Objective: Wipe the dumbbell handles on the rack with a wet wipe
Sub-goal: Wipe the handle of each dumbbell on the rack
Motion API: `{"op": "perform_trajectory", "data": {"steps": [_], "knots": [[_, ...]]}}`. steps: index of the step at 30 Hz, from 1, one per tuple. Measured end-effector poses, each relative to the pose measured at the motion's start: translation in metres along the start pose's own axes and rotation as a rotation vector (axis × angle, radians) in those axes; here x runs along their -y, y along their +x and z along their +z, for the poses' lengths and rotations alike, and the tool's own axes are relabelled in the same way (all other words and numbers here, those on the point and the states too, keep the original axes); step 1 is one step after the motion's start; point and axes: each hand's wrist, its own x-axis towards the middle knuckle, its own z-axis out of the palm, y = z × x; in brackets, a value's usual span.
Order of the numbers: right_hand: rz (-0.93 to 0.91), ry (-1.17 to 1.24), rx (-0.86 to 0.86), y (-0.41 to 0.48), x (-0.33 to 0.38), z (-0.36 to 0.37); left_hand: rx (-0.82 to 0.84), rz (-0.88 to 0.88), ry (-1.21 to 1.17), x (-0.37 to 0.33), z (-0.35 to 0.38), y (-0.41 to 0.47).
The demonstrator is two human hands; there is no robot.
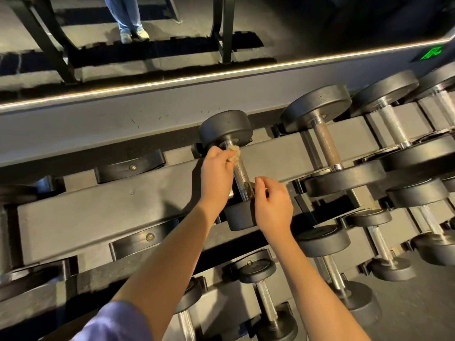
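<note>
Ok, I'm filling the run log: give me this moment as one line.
step: wiping dumbbell handle | left hand: holds wet wipe at far end | right hand: beside near end, contact unclear

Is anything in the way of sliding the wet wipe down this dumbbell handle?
Yes: the right hand sits over the lower end of the handle, below the wet wipe the left hand holds near the top.

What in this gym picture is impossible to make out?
Head view only:
Wipe: mostly bunched inside left hand.
Handle, near end: behind right hand; contact unclear.
Green sign: blurred, unreadable.
Bystander: cut off above the legs by top edge.
</note>
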Motion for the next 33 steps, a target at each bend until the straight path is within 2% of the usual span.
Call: {"op": "perform_trajectory", "data": {"steps": [7, 11, 13, 22, 24, 28, 33], "knots": [[0.024, 0.010, -0.026, -0.002, 0.000, 0.002, 0.191, 0.013, -0.011, 0.011, -0.004, -0.025], [0.017, 0.006, -0.042, -0.001, -0.001, 0.002, 0.078, -0.003, -0.073, 0.002, -0.004, -0.017], [0.012, 0.015, -0.049, 0.000, -0.001, 0.003, 0.077, 0.004, -0.036, 0.001, -0.002, -0.020], [-0.033, -0.026, -0.041, 0.001, -0.003, 0.006, 0.476, -0.058, 0.111, 0.000, -0.017, -0.029], [-0.049, -0.068, -0.024, 0.001, -0.003, 0.006, 0.520, -0.048, 0.105, -0.002, -0.023, -0.030], [-0.047, -0.147, 0.003, -0.010, -0.001, 0.002, 0.399, -0.030, 0.110, 0.001, -0.040, -0.047], [-0.101, -0.197, 0.025, -0.060, 0.003, -0.003, 0.225, -0.098, 0.034, 0.024, -0.067, -0.093]]}}
